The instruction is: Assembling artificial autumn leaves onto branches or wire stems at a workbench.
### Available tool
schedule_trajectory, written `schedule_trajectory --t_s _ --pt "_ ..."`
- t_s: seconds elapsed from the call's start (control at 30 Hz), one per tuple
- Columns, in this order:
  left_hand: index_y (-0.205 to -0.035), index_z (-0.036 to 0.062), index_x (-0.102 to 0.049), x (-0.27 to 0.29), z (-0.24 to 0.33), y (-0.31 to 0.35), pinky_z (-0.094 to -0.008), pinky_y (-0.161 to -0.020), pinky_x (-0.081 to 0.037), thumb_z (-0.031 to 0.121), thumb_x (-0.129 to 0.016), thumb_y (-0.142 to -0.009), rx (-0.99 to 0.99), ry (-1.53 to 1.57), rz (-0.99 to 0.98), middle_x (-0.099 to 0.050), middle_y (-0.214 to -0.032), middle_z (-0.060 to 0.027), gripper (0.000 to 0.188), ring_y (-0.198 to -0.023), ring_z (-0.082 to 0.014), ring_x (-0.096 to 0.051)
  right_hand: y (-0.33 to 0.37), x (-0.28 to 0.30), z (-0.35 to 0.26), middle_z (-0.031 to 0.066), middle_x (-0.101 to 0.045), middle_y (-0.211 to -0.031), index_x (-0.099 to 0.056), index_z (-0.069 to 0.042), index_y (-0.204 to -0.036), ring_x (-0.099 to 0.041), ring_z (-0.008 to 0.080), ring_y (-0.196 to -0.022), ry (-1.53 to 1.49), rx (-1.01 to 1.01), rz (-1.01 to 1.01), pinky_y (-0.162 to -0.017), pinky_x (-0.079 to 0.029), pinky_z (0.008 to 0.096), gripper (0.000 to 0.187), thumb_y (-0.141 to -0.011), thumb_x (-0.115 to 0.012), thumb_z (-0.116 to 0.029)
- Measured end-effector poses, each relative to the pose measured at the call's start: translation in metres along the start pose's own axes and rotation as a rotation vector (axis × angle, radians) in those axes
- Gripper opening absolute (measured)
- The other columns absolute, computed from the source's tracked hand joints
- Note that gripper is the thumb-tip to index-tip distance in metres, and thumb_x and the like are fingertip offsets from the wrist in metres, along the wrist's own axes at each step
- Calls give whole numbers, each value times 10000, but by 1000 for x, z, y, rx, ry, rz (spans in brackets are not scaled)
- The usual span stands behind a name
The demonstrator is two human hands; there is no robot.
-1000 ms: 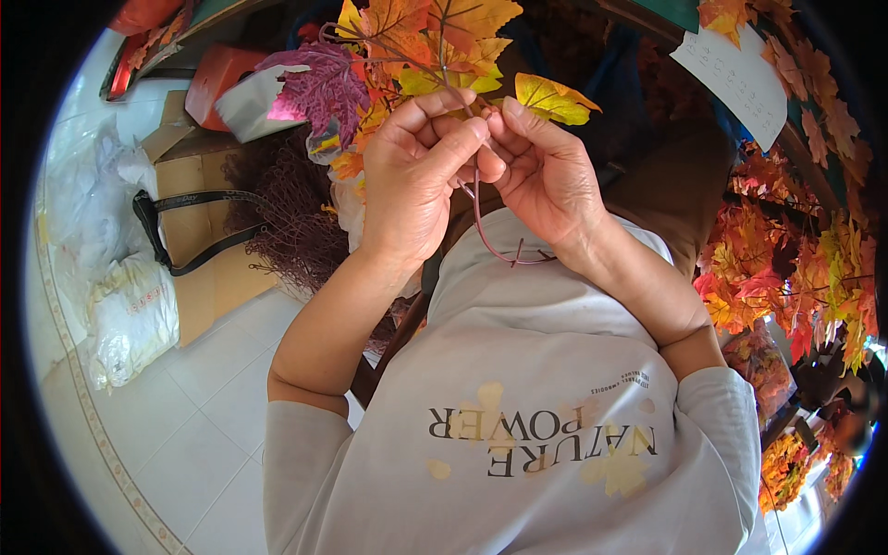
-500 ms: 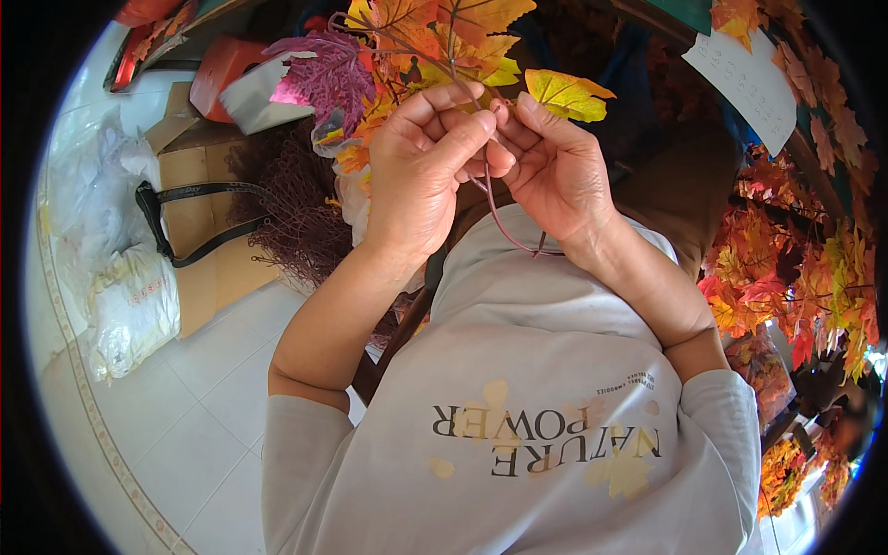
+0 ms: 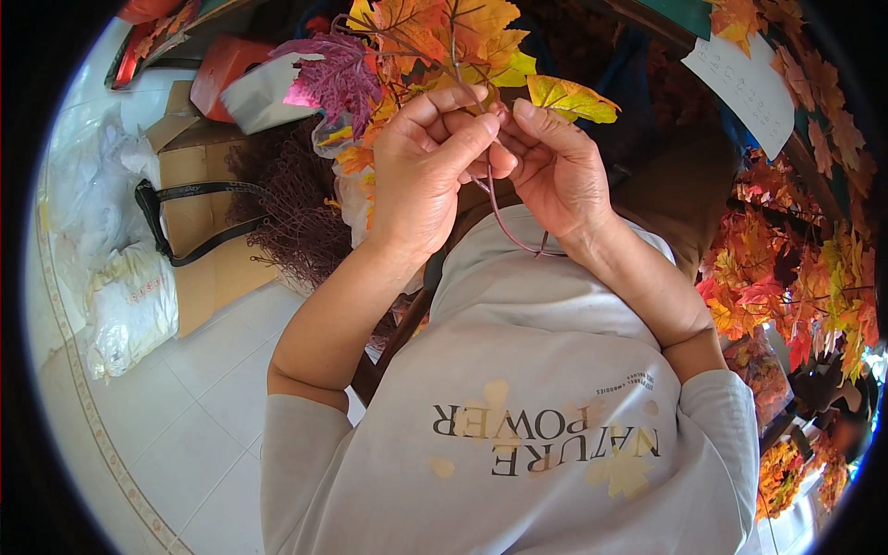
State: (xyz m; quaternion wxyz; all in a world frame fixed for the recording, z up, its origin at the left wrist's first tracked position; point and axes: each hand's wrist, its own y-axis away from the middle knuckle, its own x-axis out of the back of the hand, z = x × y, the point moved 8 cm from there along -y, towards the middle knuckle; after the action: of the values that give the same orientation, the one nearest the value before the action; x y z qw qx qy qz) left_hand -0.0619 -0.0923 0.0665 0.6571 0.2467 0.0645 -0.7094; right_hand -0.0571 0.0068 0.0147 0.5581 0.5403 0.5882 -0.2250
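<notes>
A thin brown-purple stem (image 3: 497,209) of an artificial maple branch runs down between my hands and curves over my shirt. My left hand (image 3: 427,171) is closed, its thumb and fingers pinching this stem. Close against it, my right hand (image 3: 562,174) is also closed, thumb and fingertips together at the stem beside a yellow leaf (image 3: 573,99). The exact spot where the right fingertips grip is partly hidden. Above the hands spread orange leaves (image 3: 407,32) of the branch, with a purple leaf (image 3: 340,79) to their left.
A bundle of dark purple stems (image 3: 291,194) lies at the left, by an open cardboard box (image 3: 199,171) with a black strap (image 3: 213,191). Plastic bags (image 3: 134,305) rest on the tiled floor (image 3: 199,407). Red-orange leaf garlands (image 3: 777,268) hang at the right, below a paper sheet (image 3: 745,88).
Both hands stay nearly in place, with a slight shift of the right fingertips. The yellow leaf has tilted a little, and the orange and purple leaves have moved slightly.
</notes>
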Motion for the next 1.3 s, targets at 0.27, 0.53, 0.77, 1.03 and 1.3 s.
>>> schedule_trajectory --t_s 0.27,0.53,0.77,1.03,1.3 --pt "-1042 -57 -520 2 1 -1 -236 -548 -528 -19 -592 -828 -5 -28 14 -601 -718 -58 229 -599 -112 -609 1 -7 -8 120 -657 -904 -628 37 -908 -647 176 -824 147 87 -74 -777 -541 279 114 -862 -575 -54" --pt "-1061 -67 -522 -1 8 -1 -195 -545 -445 -36 -601 -816 -36 -125 -60 -582 -691 -42 259 -563 -96 -554 3 -8 -17 61 -609 -987 -568 -28 -1050 -613 170 -931 313 288 -149 -841 -519 297 193 -857 -579 -10" --pt "-1057 -56 -540 -2 14 -2 -202 -569 -471 -29 -602 -824 -88 -141 -90 -590 -710 -48 243 -586 -107 -575 4 -13 -16 43 -598 -970 -558 -44 -1056 -599 146 -909 360 300 -197 -834 -503 310 240 -829 -615 12" --pt "-1032 11 -517 18 17 -10 -260 -686 -529 26 -562 -878 -117 82 26 -597 -844 -55 161 -740 -158 -635 6 -33 -11 55 -629 -845 -568 5 -1083 -607 98 -753 848 289 -112 -674 -517 222 206 -940 -498 -127" --pt "-1013 36 -515 16 32 -3 -294 -759 -521 211 -537 -927 -92 162 78 -621 -909 -89 196 -835 -188 -645 22 -55 -12 7 -593 -721 -592 -13 -1059 -482 24 -573 1042 225 -235 -516 -413 163 193 -950 -486 -133"
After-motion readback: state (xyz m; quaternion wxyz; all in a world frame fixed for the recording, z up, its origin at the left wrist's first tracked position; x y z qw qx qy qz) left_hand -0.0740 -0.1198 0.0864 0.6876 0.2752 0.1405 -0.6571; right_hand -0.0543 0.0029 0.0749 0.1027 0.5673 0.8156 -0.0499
